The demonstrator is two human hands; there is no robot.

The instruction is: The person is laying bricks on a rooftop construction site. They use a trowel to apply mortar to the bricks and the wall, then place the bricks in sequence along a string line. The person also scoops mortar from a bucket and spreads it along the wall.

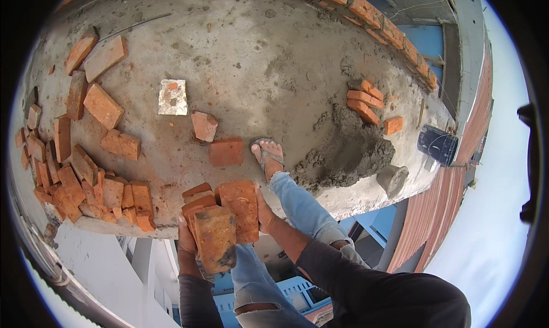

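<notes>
Outdoor building site: mortared brick wall (394, 34), 1 o'clock; mortar heap (374, 151), 3 o'clock, sky (503, 156) beyond; loose bricks (112, 194), 9 o'clock.

Sits out in the open, in bright daylight, on a rough, blotchy gray concrete floor (229, 54). Has a low brick wall (393, 34) curving along the upper right, with a flat blue panel (423, 39) showing just past it. Opens up at the far right to pale blue sky (506, 156), beyond rusty, wavy metal roofing (412, 236), and shows a white wall (103, 259) past the floor's edge at the lower left.
</notes>
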